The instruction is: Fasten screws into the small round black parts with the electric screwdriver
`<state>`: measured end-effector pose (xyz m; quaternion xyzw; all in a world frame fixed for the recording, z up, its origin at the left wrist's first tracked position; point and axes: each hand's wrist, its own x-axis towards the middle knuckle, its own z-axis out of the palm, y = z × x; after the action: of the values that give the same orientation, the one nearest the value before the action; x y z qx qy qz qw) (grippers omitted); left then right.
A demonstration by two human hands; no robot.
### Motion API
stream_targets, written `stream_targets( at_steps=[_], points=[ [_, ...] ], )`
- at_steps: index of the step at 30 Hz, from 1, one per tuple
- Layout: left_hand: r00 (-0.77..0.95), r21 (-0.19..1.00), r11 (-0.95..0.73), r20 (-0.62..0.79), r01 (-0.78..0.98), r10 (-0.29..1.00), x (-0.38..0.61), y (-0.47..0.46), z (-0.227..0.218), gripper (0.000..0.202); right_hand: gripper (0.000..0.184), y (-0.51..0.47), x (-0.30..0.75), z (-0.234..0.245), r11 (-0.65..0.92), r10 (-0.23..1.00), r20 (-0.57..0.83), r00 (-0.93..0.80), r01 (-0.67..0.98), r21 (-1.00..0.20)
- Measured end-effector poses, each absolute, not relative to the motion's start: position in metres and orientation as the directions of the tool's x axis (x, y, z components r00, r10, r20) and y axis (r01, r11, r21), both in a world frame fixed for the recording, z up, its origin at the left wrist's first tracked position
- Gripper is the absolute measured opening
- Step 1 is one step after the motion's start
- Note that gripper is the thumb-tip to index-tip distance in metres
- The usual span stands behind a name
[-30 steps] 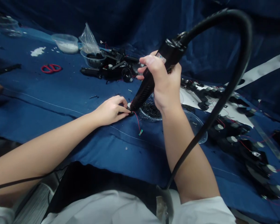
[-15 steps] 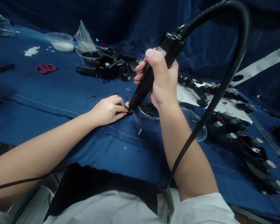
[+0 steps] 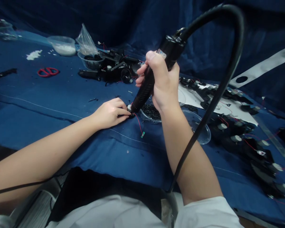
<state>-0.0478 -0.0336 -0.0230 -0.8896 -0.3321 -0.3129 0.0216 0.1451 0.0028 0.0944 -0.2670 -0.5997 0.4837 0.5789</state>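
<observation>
R hand (image 3: 162, 84) fingers wrapped firm round corded handpiece (image 3: 149, 90), tip on small round part (image 3: 131, 111); L hand (image 3: 109, 113) fingers pinch part, steadying it, red wire (image 3: 139, 124) trailing toward cam.

From here the feed looks dim and blue-tinted; the light is soft, its source out of my sight; shadows lie gently along the folds of the blue cloth (image 3: 49, 101); the frame edges bow outward; the right hand (image 3: 162, 84) looks slightly soft.
</observation>
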Motion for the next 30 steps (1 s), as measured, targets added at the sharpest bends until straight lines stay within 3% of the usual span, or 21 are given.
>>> stream_targets(
  at_steps=[7, 17, 23, 27, 30],
  points=[
    [0.636, 0.095, -0.792, 0.542, 0.603, 0.549, -0.049, -0.034, -0.02, 0.021, 0.045, 0.001, 0.142, 0.095, 0.391, 0.89, 0.426, -0.162, -0.212, -0.896],
    [0.61, 0.182, -0.837, 0.608, 0.516, 0.508, -0.051, -0.028, -0.027, 0.018, 0.051, 0.002, 0.141, 0.091, 0.436, 0.867, 0.467, -0.176, -0.189, -0.88],
    [0.596, 0.206, -0.848, 0.631, 0.489, 0.497, -0.05, -0.026, -0.029, 0.017, 0.05, 0.0, 0.146, 0.092, 0.409, 0.849, 0.476, -0.227, -0.288, -0.866],
    [0.58, 0.26, -0.832, 0.616, 0.49, 0.533, -0.052, -0.029, -0.027, 0.016, 0.04, -0.007, 0.148, 0.094, 0.447, 0.838, 0.524, -0.154, -0.357, -0.82],
    [0.548, 0.32, -0.807, 0.605, 0.496, 0.577, -0.055, -0.032, -0.022, 0.014, 0.036, -0.014, 0.157, 0.105, 0.581, 0.779, 0.626, 0.019, -0.397, -0.711]
  ],
)
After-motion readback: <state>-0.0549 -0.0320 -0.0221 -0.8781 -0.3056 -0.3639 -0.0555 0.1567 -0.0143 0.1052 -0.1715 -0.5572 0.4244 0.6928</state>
